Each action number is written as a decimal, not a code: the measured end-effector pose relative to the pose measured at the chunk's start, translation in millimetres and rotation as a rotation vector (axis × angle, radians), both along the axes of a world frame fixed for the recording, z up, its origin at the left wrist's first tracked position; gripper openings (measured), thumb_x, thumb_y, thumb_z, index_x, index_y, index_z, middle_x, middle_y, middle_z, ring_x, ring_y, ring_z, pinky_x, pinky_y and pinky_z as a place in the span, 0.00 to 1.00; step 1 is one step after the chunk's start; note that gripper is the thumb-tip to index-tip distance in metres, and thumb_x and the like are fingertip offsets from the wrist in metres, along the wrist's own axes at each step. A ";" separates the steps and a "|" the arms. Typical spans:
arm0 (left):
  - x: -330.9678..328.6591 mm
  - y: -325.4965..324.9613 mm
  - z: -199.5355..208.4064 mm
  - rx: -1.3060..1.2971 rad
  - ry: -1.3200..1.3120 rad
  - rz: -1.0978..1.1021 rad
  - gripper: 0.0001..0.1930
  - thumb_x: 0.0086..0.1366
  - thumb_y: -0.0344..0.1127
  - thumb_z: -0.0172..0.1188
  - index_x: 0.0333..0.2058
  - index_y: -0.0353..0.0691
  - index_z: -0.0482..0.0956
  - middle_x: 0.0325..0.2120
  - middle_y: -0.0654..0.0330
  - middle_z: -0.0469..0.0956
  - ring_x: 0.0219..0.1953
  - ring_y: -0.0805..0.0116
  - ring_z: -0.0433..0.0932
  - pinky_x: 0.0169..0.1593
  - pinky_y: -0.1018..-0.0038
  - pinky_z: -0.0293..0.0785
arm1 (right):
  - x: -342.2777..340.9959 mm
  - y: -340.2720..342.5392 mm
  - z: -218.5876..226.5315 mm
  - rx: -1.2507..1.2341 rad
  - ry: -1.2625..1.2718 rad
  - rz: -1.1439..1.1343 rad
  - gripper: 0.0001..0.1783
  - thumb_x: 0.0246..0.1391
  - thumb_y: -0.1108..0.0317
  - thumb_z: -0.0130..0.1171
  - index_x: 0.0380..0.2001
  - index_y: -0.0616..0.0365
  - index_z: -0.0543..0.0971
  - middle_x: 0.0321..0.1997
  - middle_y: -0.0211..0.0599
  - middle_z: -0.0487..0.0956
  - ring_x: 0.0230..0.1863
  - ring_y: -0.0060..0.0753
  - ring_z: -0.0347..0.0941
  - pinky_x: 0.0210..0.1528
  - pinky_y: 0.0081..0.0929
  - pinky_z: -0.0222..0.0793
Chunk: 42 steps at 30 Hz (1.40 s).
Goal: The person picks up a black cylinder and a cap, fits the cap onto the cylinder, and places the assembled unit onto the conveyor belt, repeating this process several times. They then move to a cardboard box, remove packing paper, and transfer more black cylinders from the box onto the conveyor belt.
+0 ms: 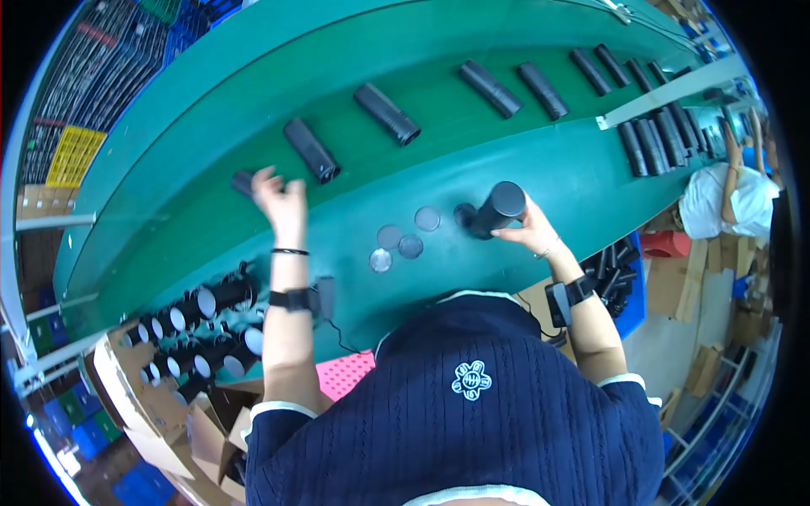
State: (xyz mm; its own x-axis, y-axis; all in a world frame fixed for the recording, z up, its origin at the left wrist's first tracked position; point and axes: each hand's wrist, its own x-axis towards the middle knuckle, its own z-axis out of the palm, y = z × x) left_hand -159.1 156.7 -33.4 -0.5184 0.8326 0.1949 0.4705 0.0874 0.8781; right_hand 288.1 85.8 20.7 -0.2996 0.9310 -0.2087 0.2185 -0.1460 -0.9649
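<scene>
My right hand (pixel 535 229) is closed around a black cylinder (pixel 506 201), held tilted above the near green worktop. Just left of that cylinder a small dark round piece (pixel 463 214) lies on the surface. Several thin round discs (pixel 411 246) are grouped farther left, one of them paler and shinier. Out over the far green strip, my left hand (pixel 283 201) has its fingers apart and slightly blurred, with nothing seen in them. Beside its fingertips lies a black tube (pixel 243 183), partly covered by the hand.
Several black tubes (pixel 386 114) lie spaced along the far strip, more (pixel 650 148) at the right end. Black cylinders with white ends (pixel 207 302) fill the left edge by cardboard boxes (pixel 135 405). A blue bin (pixel 634 304) of black parts and another person (pixel 727 198) are right.
</scene>
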 end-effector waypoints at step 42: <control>121.6 -204.3 17.7 -0.253 -0.920 -0.737 0.37 0.48 0.33 0.73 0.53 0.41 0.58 0.45 0.60 0.68 0.51 0.72 0.68 0.53 0.73 0.66 | -134.9 -57.1 4.0 -0.042 0.114 0.609 0.35 0.40 0.84 0.60 0.56 0.57 0.69 0.37 0.27 0.66 0.34 0.18 0.67 0.34 0.16 0.75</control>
